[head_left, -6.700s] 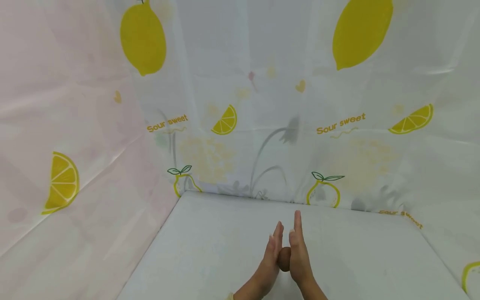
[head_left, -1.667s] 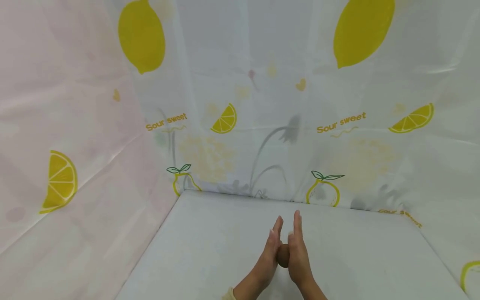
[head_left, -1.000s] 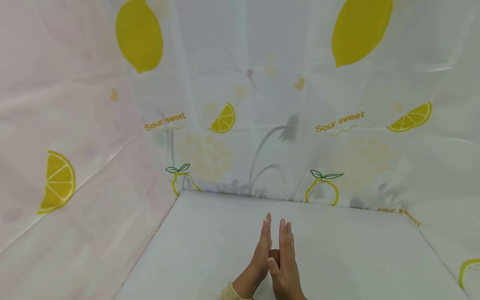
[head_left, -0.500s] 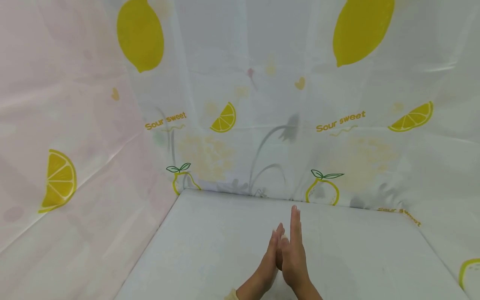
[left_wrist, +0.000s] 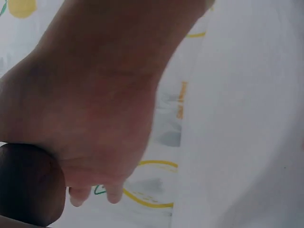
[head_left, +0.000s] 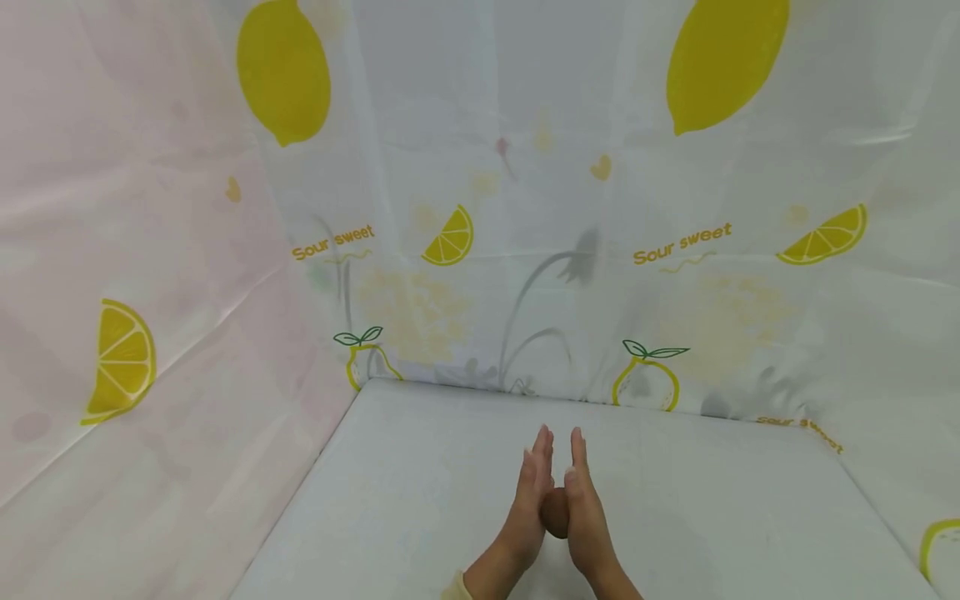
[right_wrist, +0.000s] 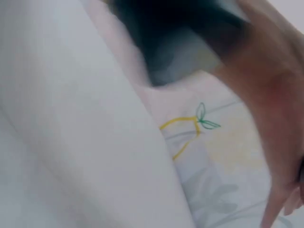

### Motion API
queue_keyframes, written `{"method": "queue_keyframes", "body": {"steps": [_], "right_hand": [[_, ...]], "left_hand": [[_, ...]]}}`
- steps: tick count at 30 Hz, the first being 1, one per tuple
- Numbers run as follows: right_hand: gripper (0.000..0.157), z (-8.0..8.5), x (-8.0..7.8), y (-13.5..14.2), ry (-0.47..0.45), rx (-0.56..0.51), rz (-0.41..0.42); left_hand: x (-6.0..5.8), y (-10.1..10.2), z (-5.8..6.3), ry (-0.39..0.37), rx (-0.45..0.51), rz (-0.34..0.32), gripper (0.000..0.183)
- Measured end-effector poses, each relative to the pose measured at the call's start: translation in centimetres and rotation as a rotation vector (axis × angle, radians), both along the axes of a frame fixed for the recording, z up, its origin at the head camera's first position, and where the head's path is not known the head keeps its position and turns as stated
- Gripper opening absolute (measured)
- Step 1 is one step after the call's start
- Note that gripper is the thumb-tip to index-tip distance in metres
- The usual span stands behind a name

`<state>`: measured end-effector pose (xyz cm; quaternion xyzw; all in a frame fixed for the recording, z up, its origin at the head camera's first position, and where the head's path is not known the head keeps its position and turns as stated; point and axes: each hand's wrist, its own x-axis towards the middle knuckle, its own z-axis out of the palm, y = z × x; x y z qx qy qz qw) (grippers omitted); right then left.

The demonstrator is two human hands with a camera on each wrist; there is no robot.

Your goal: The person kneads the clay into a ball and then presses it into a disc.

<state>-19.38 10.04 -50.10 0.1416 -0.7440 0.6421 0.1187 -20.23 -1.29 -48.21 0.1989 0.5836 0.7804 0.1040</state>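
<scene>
A smooth brown ball (head_left: 555, 512), clay-like in look, sits between my two palms above the white table in the head view. My left hand (head_left: 528, 508) presses it from the left and my right hand (head_left: 588, 525) from the right. Fingers on both hands are straight and point forward, with a gap between the fingertips. Close up in the left wrist view, the ball (left_wrist: 31, 185) is dark, with a crease near its upper right side. Most of it lies outside the right wrist view, at the right edge.
Around the white tabletop (head_left: 420, 475) hangs a pale curtain (head_left: 465, 100) printed with lemons, slices and lettering. It meets the table along the back and left edges. A blurred dark object (right_wrist: 166, 38) fills the top of the right wrist view, beside a forearm.
My palms keep rubbing back and forth against each other around the ball. Since half a second ago, the right hand has drawn back, and more of the ball shows between the palms.
</scene>
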Motion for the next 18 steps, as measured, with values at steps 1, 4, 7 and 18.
{"method": "queue_keyframes", "body": {"steps": [1, 4, 7, 18], "right_hand": [[0.056, -0.3, 0.2, -0.2, 0.007, 0.005, 0.002], [0.057, -0.8, 0.8, -0.8, 0.056, 0.002, 0.015], [0.06, -0.9, 1.4, -1.3, 0.09, 0.015, 0.002], [0.071, 0.8, 2.8, -2.0, 0.284, 0.173, -0.095]], "left_hand": [[-0.2, -0.1, 0.2, 0.014, 0.004, 0.02, 0.075], [-0.6, -0.3, 0.4, 0.035, 0.005, 0.081, 0.074], [-0.8, -0.3, 0.4, 0.032, -0.004, 0.117, 0.074], [-1.2, 0.1, 0.4, 0.031, -0.086, 0.131, 0.071]]}}
